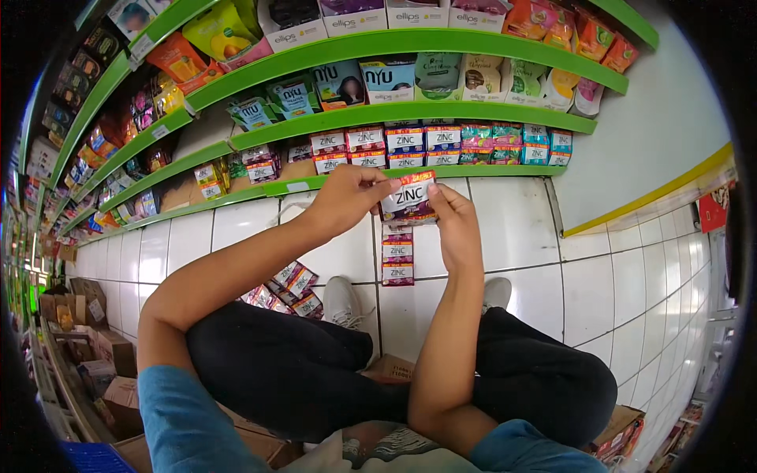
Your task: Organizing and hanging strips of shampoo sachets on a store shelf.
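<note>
Between my two hands is a purple-and-white Zinc shampoo sachet (409, 198), facing up, apparently the top of a folded strip. My left hand (356, 192) pinches its left edge with thumb and fingers. At its right edge, my right hand (454, 216) grips with the thumb on top. A strip of joined sachets (398, 251) runs below it towards me over the white floor tiles; whether it hangs or lies there I cannot tell. More loose sachet strips (295, 287) lie in a pile on the floor by my left shoe (342, 298).
Ahead, the bottom green shelf (426, 171) holds stacked Zinc sachets (405, 142) in several colours. Pouches (387, 80) fill the shelves above. A white panel with a yellow edge (650, 192) stands to the right. Cardboard boxes (115, 355) are at the left; another box (390, 368) sits beneath me.
</note>
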